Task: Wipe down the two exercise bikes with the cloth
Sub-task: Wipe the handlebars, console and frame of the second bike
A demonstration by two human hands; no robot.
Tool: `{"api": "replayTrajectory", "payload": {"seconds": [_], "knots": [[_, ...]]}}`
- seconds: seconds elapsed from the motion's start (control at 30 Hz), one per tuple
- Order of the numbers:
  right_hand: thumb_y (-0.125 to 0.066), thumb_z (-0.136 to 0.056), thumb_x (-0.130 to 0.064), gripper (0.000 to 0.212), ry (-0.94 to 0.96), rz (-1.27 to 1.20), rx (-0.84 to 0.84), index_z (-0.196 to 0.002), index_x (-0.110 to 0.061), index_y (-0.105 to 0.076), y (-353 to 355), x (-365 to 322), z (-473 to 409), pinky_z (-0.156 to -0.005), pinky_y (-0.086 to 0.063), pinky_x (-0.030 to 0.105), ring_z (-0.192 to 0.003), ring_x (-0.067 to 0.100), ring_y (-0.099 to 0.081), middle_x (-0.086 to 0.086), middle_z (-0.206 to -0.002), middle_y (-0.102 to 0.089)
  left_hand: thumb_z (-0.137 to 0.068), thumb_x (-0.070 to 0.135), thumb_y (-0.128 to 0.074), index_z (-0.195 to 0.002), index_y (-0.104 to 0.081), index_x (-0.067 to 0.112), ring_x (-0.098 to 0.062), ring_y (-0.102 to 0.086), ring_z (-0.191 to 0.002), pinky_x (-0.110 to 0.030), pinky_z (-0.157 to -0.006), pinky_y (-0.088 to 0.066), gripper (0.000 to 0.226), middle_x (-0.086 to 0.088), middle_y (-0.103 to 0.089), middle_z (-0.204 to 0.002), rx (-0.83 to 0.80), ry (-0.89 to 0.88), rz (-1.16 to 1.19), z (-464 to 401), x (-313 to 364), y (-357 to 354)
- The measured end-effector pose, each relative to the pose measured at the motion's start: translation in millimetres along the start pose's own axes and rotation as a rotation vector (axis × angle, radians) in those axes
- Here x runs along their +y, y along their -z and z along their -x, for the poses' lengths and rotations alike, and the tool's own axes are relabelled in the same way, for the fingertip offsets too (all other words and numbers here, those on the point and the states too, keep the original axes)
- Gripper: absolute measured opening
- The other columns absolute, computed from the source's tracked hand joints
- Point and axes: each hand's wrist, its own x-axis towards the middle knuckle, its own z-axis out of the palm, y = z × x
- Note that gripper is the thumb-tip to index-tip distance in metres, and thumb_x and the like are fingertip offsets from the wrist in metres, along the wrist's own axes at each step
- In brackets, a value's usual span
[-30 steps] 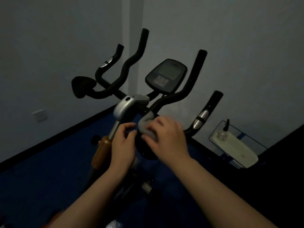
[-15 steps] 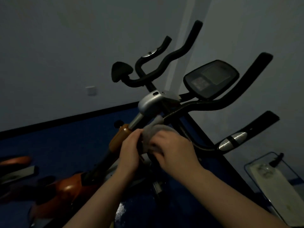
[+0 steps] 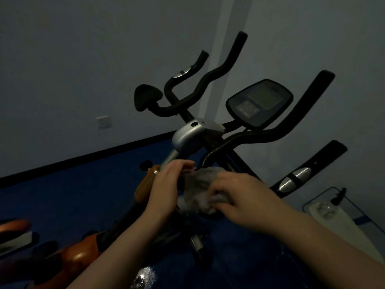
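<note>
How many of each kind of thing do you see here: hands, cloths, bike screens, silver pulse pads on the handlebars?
Hands: 2, left hand and right hand
Grey cloth: 1
Display console: 1
Silver pulse pads: 2, far pad and near pad
Total: 6

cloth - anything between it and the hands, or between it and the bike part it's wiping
Nothing visible. The right hand grips the grey cloth directly and the left hand touches its left edge. The cloth sits bunched against the bike just below the silver housing; the contact spot itself is hidden by cloth and fingers.
</note>
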Motion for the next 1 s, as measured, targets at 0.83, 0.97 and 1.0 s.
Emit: {"api": "replayTrajectory", "payload": {"seconds": [0.83,0.97,1.0], "knots": [[-0.039,-0.098,-0.030,0.026,-0.650,-0.248,0.425,-0.122,-0.028,-0.032,-51,-38,-3,-0.079,-0.046,0.031,-0.102,0.014,-0.051,-0.002,-0.119,-0.052,-0.098,0.001,-0.035,-0.092,-0.059,-0.007,0.011,-0.055,-0.071,-0.002,-0.063,-0.041,0.025,0.005,-0.057,-0.079,0.060,-0.159,-0.051,-13,-9,-42],[-0.028,-0.101,-0.037,0.020,-0.695,-0.193,0.287,-0.115,-0.023,-0.032,-44,-33,-4,-0.058,-0.034,0.030,-0.075,0.013,-0.048,-0.003,-0.095,-0.052,-0.099,0.006,-0.035,-0.091,-0.059,-0.002,0.009,-0.055,-0.070,-0.003,-0.064,-0.042,0.027,0.016,-0.059,-0.076,-0.023,-0.143,-0.033,-11,-12,-37],[-0.027,-0.102,-0.034,0.018,-0.691,-0.197,0.247,-0.110,-0.020,-0.035,-37,-26,-16,-0.059,-0.033,0.030,-0.075,0.014,-0.047,-0.001,-0.093,-0.052,-0.099,0.007,-0.035,-0.092,-0.058,-0.001,0.009,-0.054,-0.069,-0.004,-0.062,-0.041,0.026,0.018,-0.059,-0.074,-0.038,-0.136,-0.032,-10,-13,-36]]}}
